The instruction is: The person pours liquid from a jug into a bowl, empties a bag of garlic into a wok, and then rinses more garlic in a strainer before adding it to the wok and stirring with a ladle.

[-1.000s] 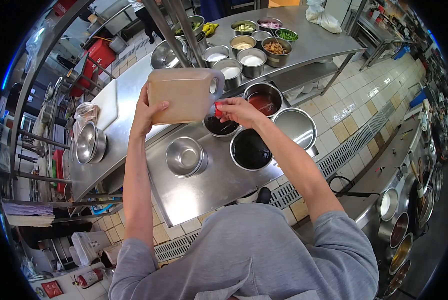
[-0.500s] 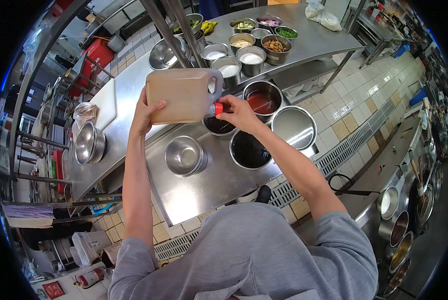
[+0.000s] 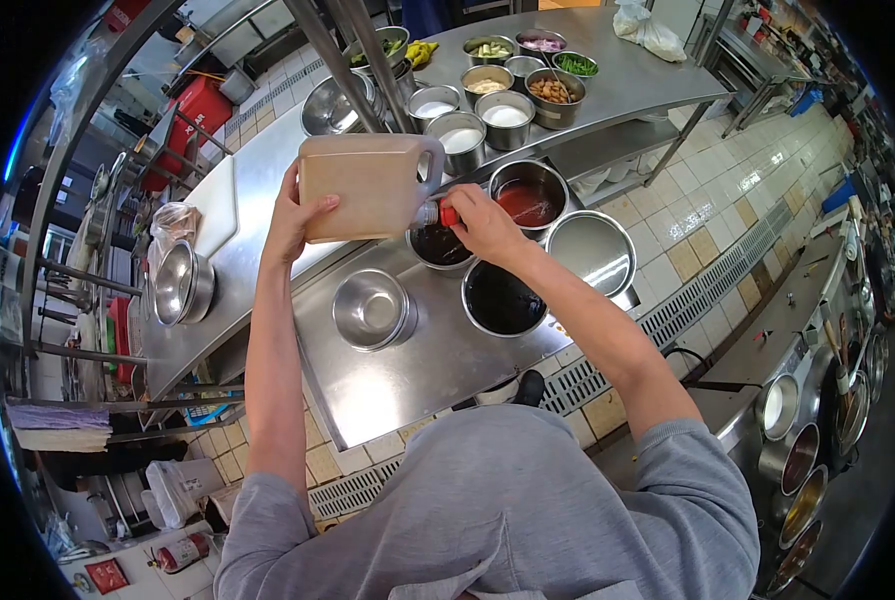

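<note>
While the left hand [image 3: 298, 218] grips a pale tan, translucent plastic jug [image 3: 360, 188] by its bottom end, with the thumb pressed on the near face and the fingers mostly hidden behind, the right hand [image 3: 486, 225] is closed around a small red screw cap [image 3: 450, 214] at the neck; a short whitish stretch of that neck shows between the jug's body and the cap, though I cannot tell whether the cap is free of it. Held up in the air, the jug has its neck pointing toward the person's right; its moulded handle lies on the side away from the person.

Beneath the neck and partly covered by the hand and jug is a round steel pot of dark liquid [image 3: 443, 268]; close by stand a steel pot of black liquid [image 3: 505, 335], a steel pot of reddish-brown liquid [image 3: 528, 168] and a wide steel pot with pale contents [image 3: 623, 250]. Nested shiny steel bowls [image 3: 373, 308] sit nearer the left forearm, on a low stainless-steel table [image 3: 428, 375]; beyond, a long steel counter [image 3: 643, 85] carries round tins of white contents [image 3: 459, 152], a steel pot of brown chunks [image 3: 556, 115] and a white plastic bag [image 3: 648, 30].
</note>
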Motion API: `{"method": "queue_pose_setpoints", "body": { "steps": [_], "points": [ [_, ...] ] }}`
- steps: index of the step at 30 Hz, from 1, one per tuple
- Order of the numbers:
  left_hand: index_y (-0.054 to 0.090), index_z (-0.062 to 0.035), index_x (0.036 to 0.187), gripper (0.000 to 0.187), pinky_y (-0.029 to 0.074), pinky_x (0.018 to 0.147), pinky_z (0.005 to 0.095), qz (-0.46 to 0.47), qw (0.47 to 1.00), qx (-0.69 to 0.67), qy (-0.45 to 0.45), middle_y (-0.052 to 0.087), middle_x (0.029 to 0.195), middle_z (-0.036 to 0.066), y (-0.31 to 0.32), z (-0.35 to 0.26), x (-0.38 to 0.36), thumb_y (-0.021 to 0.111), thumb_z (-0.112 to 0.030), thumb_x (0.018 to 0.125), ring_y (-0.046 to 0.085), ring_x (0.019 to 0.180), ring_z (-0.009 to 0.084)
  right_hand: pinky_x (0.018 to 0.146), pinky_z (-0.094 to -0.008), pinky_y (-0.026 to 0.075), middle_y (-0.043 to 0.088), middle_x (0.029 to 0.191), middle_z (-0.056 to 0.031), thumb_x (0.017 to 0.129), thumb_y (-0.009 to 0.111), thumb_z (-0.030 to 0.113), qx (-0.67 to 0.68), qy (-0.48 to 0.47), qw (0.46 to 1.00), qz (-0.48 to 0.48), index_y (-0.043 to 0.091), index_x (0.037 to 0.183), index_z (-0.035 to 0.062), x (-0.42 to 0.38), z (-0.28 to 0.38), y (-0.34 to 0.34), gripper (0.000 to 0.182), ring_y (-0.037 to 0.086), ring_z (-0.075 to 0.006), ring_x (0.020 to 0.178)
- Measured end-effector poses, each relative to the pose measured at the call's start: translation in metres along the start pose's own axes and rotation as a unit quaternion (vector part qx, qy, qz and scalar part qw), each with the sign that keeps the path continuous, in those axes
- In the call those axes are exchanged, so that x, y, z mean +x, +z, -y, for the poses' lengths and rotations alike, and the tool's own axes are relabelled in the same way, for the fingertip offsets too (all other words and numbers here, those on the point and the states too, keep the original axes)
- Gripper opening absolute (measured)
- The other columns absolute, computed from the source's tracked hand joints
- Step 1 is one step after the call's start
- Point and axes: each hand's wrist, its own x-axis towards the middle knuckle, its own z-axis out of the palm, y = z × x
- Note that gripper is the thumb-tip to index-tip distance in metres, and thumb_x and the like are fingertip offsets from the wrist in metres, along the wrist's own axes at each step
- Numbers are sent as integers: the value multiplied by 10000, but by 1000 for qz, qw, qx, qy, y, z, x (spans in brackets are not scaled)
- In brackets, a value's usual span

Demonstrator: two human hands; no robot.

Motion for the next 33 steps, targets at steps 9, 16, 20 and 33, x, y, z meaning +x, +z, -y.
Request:
{"method": "queue_pose_setpoints", "body": {
  "steps": [9,16,20,33],
  "points": [
    [237,-13,1481,1085,489,935,363,15,994,105,4,565,1189,159,21,6,3,872,-105,606,589,1085,250,875,-410,475,584,1023,-144,725,686,-7,-31,87,994,67,547,1048,24,-11,-14,6,353,555,-350,1027],
    [226,2,1474,1091,474,966,354,42,989,131,60,519,1303,195,48,-8,-1,874,-97,601,559,1161,267,822,-454,483,585,990,-180,747,666,-1,-5,166,984,59,540,1038,16,-20,-11,4,317,573,-389,962],
    [239,16,1467,1101,465,980,355,41,985,157,62,508,1318,202,54,-11,0,885,-124,587,552,1173,269,800,-446,494,595,979,-184,744,680,15,10,180,983,31,548,1041,15,-25,-12,7,325,591,-393,926],
    [242,75,1448,1105,393,1061,356,15,955,277,104,429,1416,223,65,-24,-5,887,-149,579,472,1283,288,802,-420,500,611,982,-172,732,730,38,38,205,978,-3,582,1014,10,-36,-8,8,320,608,-357,922]
  ]
}}
